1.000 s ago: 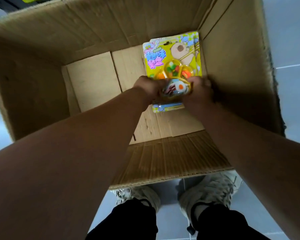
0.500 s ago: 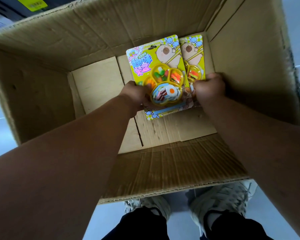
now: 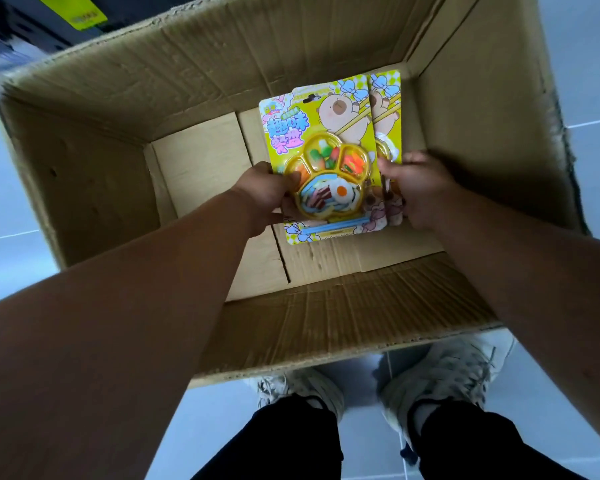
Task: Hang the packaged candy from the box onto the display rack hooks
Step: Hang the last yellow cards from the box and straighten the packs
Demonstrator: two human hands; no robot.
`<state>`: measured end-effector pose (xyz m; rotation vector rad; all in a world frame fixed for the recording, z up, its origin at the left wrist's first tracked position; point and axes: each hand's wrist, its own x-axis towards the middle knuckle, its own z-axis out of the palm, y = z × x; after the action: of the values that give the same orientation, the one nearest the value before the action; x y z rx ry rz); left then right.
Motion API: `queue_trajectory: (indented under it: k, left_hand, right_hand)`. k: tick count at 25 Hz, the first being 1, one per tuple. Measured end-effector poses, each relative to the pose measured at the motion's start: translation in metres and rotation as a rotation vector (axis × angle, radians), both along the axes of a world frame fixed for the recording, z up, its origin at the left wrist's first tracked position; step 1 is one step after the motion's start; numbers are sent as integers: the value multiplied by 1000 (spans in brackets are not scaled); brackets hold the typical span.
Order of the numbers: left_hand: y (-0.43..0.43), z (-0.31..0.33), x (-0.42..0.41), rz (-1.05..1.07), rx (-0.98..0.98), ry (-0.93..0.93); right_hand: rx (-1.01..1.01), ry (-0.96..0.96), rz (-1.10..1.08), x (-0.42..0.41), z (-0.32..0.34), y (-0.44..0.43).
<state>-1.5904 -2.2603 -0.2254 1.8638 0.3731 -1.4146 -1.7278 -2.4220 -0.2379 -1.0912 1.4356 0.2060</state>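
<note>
Raised since half a second ago: both packs, now higher in the box (image 3: 84, 161) and overlapping more closely.

- Front candy pack (image 3: 312, 133): yellow card with a paw-shaped blister. Left hand (image 3: 267, 192) grips its left edge, thumb curled over the blister rim, fingers behind the card.
- Rear candy pack (image 3: 388, 109): mostly hidden behind the front one, a strip showing. Right hand (image 3: 420, 188) is curled round its right edge.
- Position: both packs held between the two hands, clear of the box floor.
- Long axis: runs away from the hands towards the far box wall. The hang slot (image 3: 313, 97) sits at the far end, beyond the left fingertips, unobstructed.
- Display rack: not in view.
- Judgement: the lift-out is under way. Hanging will depend on keeping the slot end leading and free of fingers; the left hand is best placed to present the front pack first.
</note>
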Motion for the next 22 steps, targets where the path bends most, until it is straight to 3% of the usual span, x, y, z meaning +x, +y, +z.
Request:
queue_trajectory:
  k: [3, 8, 15, 22]
  left_hand:
    - [12, 34, -1, 30, -41, 22]
    - [28, 122, -11, 168, -109, -16]
    - [44, 313, -39, 402, -315, 34]
    - [50, 501, -56, 381, -350, -94]
  right_hand:
    - [-61, -141, -40, -11, 34, 7]
    - [-220, -164, 11, -27, 116, 15]
    - [-255, -187, 76, -52, 294, 17]
    - [-199, -294, 92, -62, 479, -16]
